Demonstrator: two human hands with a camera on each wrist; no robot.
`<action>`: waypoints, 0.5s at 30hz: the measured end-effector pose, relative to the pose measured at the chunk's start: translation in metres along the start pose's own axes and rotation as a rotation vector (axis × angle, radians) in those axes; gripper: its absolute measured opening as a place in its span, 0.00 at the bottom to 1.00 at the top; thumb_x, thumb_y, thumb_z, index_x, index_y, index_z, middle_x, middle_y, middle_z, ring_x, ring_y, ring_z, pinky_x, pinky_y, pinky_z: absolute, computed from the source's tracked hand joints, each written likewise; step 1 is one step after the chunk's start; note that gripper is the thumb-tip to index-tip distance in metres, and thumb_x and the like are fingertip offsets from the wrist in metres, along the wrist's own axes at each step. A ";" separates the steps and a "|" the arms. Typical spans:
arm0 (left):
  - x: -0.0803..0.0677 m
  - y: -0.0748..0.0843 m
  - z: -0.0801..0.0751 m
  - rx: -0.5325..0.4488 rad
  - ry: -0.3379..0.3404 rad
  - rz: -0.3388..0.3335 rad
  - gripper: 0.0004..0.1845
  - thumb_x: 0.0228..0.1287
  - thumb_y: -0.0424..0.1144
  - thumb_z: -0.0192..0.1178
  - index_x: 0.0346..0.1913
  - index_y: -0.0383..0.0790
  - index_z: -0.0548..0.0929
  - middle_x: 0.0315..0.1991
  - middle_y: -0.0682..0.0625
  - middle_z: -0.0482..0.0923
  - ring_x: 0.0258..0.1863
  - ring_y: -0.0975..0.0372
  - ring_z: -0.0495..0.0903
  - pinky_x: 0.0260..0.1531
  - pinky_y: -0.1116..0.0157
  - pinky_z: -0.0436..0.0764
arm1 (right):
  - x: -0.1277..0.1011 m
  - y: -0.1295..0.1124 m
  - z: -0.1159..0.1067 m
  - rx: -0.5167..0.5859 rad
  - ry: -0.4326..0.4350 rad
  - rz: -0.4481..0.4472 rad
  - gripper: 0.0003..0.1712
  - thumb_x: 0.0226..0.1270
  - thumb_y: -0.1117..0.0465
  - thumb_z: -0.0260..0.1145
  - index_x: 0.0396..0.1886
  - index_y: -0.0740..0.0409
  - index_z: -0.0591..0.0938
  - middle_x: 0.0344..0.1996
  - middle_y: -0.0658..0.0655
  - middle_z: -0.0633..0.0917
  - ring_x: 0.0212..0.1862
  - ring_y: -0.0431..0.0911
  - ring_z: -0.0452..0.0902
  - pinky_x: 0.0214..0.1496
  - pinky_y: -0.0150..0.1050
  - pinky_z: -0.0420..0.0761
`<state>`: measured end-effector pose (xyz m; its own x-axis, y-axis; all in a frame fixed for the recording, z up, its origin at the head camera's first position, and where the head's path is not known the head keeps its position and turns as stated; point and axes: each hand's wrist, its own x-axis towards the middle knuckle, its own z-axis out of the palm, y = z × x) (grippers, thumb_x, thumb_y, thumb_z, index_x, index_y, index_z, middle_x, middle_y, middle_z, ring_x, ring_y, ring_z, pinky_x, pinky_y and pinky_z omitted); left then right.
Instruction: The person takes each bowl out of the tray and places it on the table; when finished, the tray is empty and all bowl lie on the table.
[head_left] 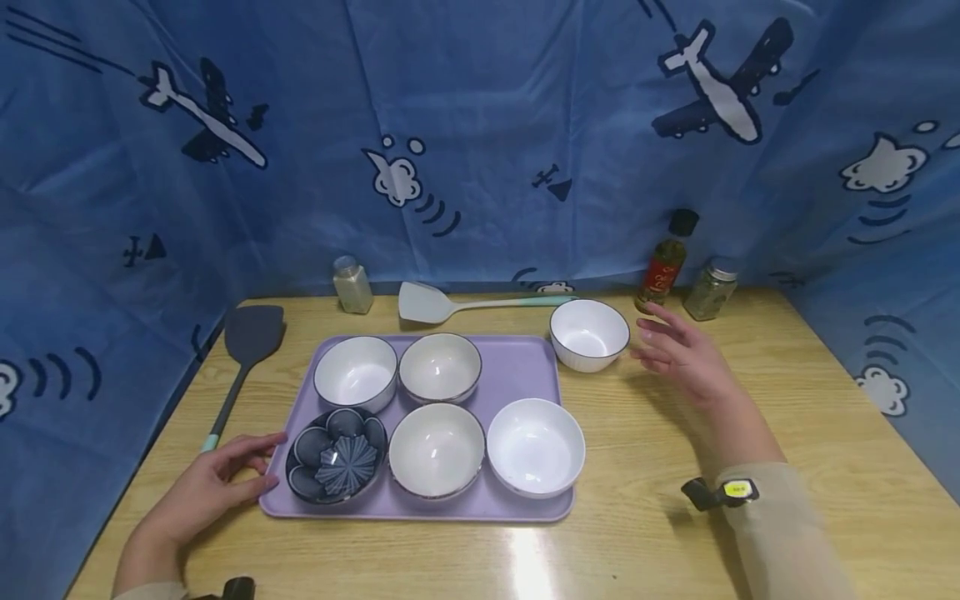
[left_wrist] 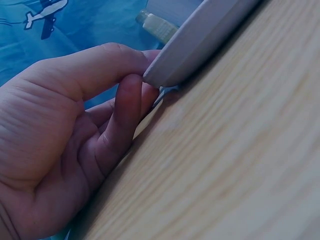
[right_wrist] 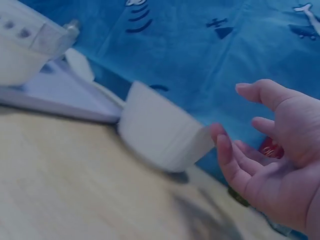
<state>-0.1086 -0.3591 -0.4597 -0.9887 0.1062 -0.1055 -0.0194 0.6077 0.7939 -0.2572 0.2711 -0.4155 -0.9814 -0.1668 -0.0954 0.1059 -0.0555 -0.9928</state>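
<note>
- The right hand (head_left: 686, 354) hovers with fingers spread and relaxed, its grip on nothing, just beside the lone white bowl (head_left: 589, 333), a round glossy ceramic piece standing on the desk (head_left: 750, 517) at the tray's far right corner.
- The left hand (head_left: 213, 483) touches the near left corner of the tray (head_left: 525, 367); the left wrist view shows thumb and fingertip pinching its rim.
- The tray is flat, smooth lilac plastic, a rectangle with rounded corners.
- On it sit 5 round bowls: 4 plain, glossy and pale inside, and 1 dark blue patterned bowl (head_left: 336, 455) with petal shapes.
- The desk is light wood-grain with a sheen.
- 2 spatulas lie flat: 1 dark grey spatula (head_left: 243, 354), 1 pale spatula (head_left: 450, 307).
- 3 seasoning containers stand at the back: 2 glass shaker jars (head_left: 352, 285) and 1 dark-capped bottle (head_left: 666, 265).
</note>
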 end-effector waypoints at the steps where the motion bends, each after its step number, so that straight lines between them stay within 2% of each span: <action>1: 0.000 0.000 0.000 -0.003 0.000 0.009 0.32 0.62 0.45 0.70 0.68 0.42 0.75 0.55 0.48 0.75 0.44 0.69 0.77 0.44 0.80 0.70 | -0.002 -0.003 -0.001 -0.005 -0.008 -0.009 0.40 0.73 0.56 0.64 0.79 0.52 0.57 0.60 0.51 0.72 0.43 0.40 0.86 0.48 0.31 0.83; 7: 0.000 -0.001 -0.003 -0.014 -0.008 0.027 0.32 0.62 0.44 0.70 0.68 0.42 0.75 0.52 0.48 0.76 0.45 0.69 0.76 0.45 0.81 0.69 | -0.009 -0.016 0.001 -0.034 -0.094 -0.072 0.33 0.74 0.60 0.62 0.76 0.52 0.64 0.60 0.51 0.75 0.44 0.41 0.86 0.49 0.34 0.83; 15: -0.001 -0.001 -0.001 -0.006 -0.004 0.019 0.32 0.62 0.45 0.70 0.68 0.42 0.75 0.52 0.48 0.76 0.45 0.69 0.77 0.45 0.80 0.70 | -0.016 -0.023 0.017 -0.077 -0.275 -0.127 0.30 0.74 0.67 0.60 0.74 0.57 0.67 0.58 0.51 0.82 0.42 0.42 0.85 0.49 0.37 0.84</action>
<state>-0.1077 -0.3602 -0.4595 -0.9883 0.1209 -0.0931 -0.0018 0.6010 0.7993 -0.2415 0.2581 -0.3902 -0.9048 -0.4237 0.0419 -0.0370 -0.0198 -0.9991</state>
